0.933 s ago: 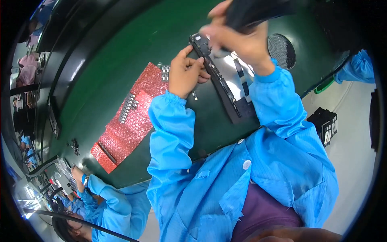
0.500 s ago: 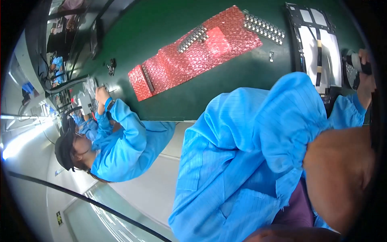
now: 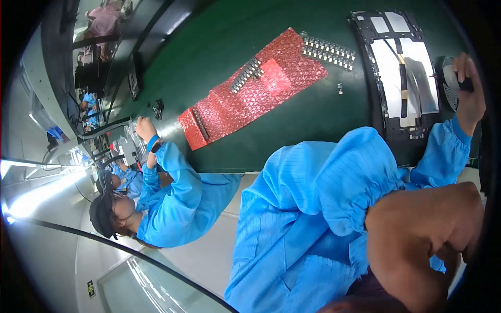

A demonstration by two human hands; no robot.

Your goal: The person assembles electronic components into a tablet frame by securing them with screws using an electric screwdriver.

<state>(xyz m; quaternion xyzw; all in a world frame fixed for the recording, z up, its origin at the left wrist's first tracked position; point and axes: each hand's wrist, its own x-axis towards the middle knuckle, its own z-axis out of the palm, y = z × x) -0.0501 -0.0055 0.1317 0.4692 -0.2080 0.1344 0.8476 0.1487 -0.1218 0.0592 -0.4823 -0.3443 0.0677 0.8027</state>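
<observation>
My right hand (image 3: 472, 101) is at the far right edge of the bench, its fingers closed round a small black piece (image 3: 465, 84) of a kind I cannot make out. Against it stands a round grey disc-shaped thing (image 3: 450, 86) with a speckled face. Just left of these lies a flat black-framed assembly (image 3: 412, 122) with white and silver panels and a dark ribbon strip down its middle. Close to the camera at the lower right, my left hand (image 3: 422, 240) is raised off the bench with its fingers curled; whatever they may hold is hidden.
Red bubble wrap (image 3: 229, 107) lies on the green bench (image 3: 292, 128), with a strip of small components (image 3: 245, 75) on it. A larger component array (image 3: 329, 51) and one loose piece (image 3: 340, 88) lie nearby. At left sits a co-worker in blue (image 3: 175, 208).
The view has shifted, so the bench items appear lower and the co-worker further right. My left hand shows more of its curled fingers. My right hand stays by the round disc.
</observation>
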